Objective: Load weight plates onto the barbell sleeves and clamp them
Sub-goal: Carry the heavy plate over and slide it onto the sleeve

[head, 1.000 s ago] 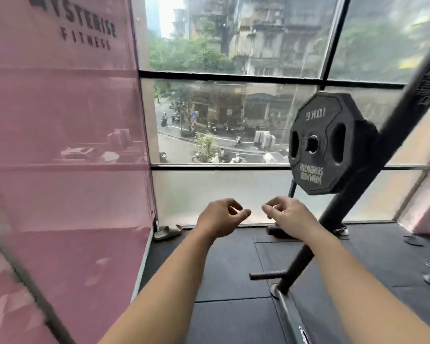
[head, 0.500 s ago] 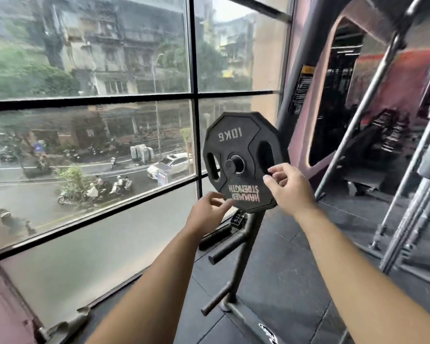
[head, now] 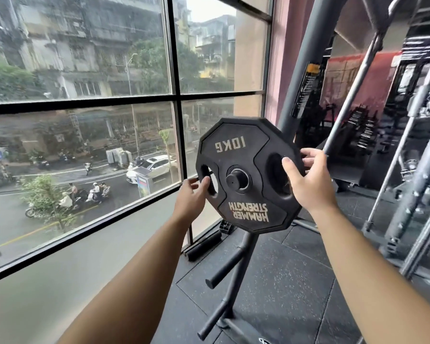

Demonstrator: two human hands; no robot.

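Gripping the weight plate [head: 233, 147] centre-frame.
Left hand [head: 191, 194] curls into its left grip hole; right hand [head: 307, 181] wraps the right rim, thumb on its face.

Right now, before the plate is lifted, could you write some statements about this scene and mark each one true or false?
1. The weight plate is marked 10KG. True.
2. The plate lies on the floor. False: it hangs on a peg that passes through its centre hole.
3. The left-hand grip holds the plate at its left cutout. True.
4. The right-hand grip hangs free, away from the plate. False: it holds the plate's right edge, thumb on the front face.
5. Other plates hang below this one. False: the lower pegs are bare.
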